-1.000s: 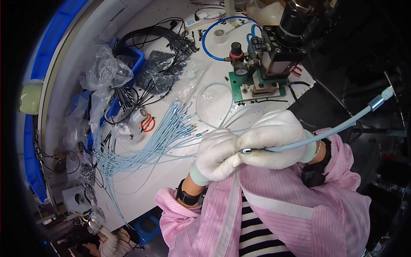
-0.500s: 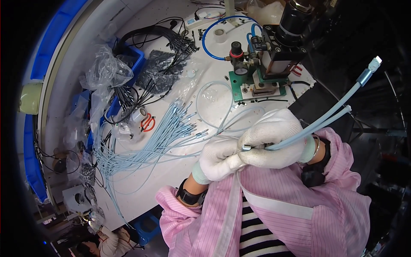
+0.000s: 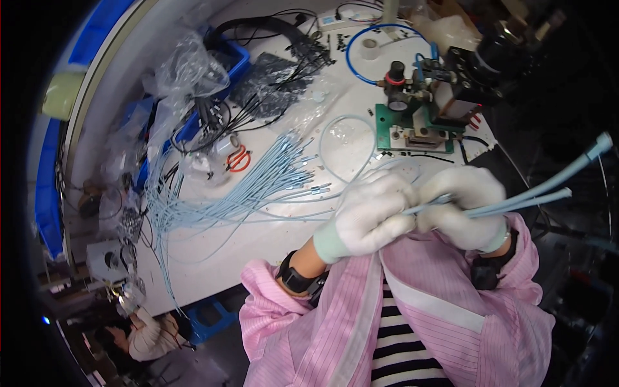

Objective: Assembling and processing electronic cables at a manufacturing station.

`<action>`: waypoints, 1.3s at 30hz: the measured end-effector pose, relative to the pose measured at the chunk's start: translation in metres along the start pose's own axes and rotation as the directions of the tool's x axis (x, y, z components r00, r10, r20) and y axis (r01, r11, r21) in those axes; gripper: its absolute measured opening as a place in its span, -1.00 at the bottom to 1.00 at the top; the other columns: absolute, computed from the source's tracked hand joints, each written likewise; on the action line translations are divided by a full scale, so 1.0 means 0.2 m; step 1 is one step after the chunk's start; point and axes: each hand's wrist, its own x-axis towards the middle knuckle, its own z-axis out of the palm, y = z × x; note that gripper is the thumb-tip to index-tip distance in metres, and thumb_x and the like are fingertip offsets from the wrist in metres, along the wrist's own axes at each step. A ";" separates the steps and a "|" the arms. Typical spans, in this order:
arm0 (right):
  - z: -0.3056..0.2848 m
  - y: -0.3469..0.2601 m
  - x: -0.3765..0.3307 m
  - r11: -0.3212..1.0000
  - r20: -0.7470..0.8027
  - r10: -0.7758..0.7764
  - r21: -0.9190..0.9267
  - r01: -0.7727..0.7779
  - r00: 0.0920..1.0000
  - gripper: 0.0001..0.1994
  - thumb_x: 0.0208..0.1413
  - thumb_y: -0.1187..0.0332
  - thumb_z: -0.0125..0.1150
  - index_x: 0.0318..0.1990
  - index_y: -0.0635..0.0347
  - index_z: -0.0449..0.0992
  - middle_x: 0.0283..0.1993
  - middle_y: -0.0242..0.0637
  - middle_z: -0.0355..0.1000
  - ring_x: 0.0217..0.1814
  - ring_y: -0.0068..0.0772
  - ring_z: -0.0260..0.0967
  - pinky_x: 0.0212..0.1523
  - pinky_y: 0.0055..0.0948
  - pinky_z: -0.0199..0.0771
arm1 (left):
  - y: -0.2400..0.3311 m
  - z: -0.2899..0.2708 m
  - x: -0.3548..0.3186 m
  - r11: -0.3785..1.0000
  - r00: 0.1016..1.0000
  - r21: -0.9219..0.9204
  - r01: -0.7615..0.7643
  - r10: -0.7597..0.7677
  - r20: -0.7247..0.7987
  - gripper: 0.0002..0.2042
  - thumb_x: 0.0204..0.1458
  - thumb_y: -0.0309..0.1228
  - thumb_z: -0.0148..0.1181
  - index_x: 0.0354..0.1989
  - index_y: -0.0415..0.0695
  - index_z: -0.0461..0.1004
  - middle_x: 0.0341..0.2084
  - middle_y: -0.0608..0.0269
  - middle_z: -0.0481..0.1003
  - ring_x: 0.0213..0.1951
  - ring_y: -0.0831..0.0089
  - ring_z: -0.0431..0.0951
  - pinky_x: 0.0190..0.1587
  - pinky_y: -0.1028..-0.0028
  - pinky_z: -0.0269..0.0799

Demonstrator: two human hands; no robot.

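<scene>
Both of my hands wear white knit gloves with pale green cuffs. My left hand (image 3: 375, 211) is closed around a light blue cable, part of which shows in the gap between my hands. My right hand (image 3: 465, 205) grips light blue cables (image 3: 516, 200) whose ends stick out far past it to the right. The longer one carries a connector (image 3: 601, 144) at its tip. My fingers hide most of the part being handled. Left of my hands, a large bundle of light blue cables (image 3: 238, 187) with metal-tipped ends lies fanned over the white table (image 3: 213, 261).
A bench press (image 3: 445, 97) on a green base stands beyond my right hand. Red-handled scissors (image 3: 239, 159) lie past the bundle. Black cables (image 3: 303, 48), clear plastic bags (image 3: 187, 71) and a blue bin (image 3: 235, 64) crowd the far left. Another person (image 3: 151, 335) sits at lower left.
My left hand has turned and closed over the cable. The connector that showed between my fingers is now covered. The whole view has shifted, and the free cable ends hang lower.
</scene>
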 end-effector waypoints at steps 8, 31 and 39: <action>-0.01 0.01 -0.04 0.980 -0.162 0.016 0.197 0.016 0.987 -0.89 -0.11 0.62 0.06 -0.36 0.37 0.38 -0.57 -0.19 0.41 -0.60 -0.50 0.37 -0.60 -0.58 0.33 | 0.07 0.12 0.00 0.770 0.889 -0.461 0.441 -0.446 0.104 -0.84 0.03 -0.40 -0.05 -0.41 -0.24 0.40 -0.46 0.16 0.43 -0.36 0.33 0.46 -0.28 0.45 0.35; -1.62 0.37 -0.98 0.988 -0.826 -0.092 -0.004 0.156 0.556 -0.81 0.16 0.27 -0.22 -0.37 0.13 0.29 -0.64 -0.55 0.08 -0.62 -0.62 0.12 -0.56 -0.59 0.17 | 0.04 -0.70 -0.86 0.183 0.590 0.564 0.805 -0.332 -0.736 -0.92 0.01 -0.38 0.02 -0.38 -0.07 0.41 -0.57 0.06 0.43 -0.47 0.05 0.43 -0.47 0.21 0.27; -1.14 0.88 -0.54 0.997 -0.781 0.079 0.075 -0.032 0.620 -0.82 0.14 0.33 -0.23 -0.22 0.17 0.29 -0.49 -0.45 0.19 -0.51 -0.58 0.20 -0.49 -0.56 0.24 | 0.13 -1.04 -1.24 -0.029 0.365 0.372 0.928 -0.140 -0.920 -0.79 0.09 -0.31 -0.05 -0.36 -0.20 0.42 -0.50 0.07 0.47 -0.47 0.27 0.49 -0.39 0.43 0.34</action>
